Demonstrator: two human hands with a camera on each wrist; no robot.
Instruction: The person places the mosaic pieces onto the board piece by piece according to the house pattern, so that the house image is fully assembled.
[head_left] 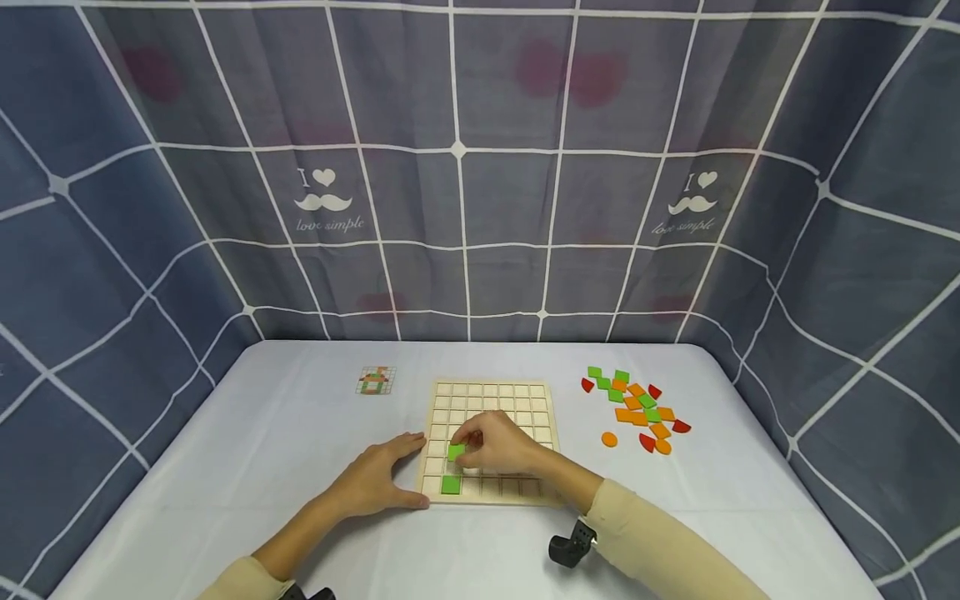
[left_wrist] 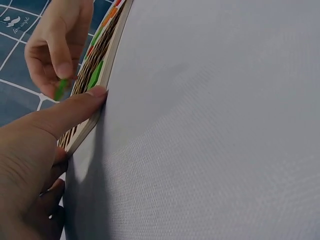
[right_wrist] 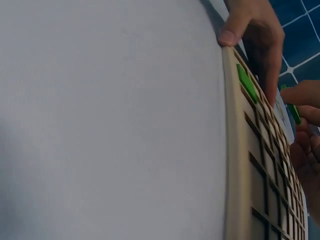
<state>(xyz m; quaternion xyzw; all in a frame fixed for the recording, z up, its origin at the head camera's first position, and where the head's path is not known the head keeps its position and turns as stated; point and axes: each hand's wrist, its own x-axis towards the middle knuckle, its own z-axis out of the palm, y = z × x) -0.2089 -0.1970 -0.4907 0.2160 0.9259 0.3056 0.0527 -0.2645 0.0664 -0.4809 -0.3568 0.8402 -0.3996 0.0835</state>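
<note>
Hung behind the white desk [head_left: 225,467] and along both sides with a grey-blue curtain [head_left: 510,200]; crossed by white grid lines [head_left: 459,150], printed twice with a heart [head_left: 324,177] above a mustache [head_left: 323,202].

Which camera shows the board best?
The head view: it looks down on the board, partly covered by the right hand. Left wrist shows only a thin strip by the left hand; right wrist shows one edge and part of its face, steeply slanted.
</note>
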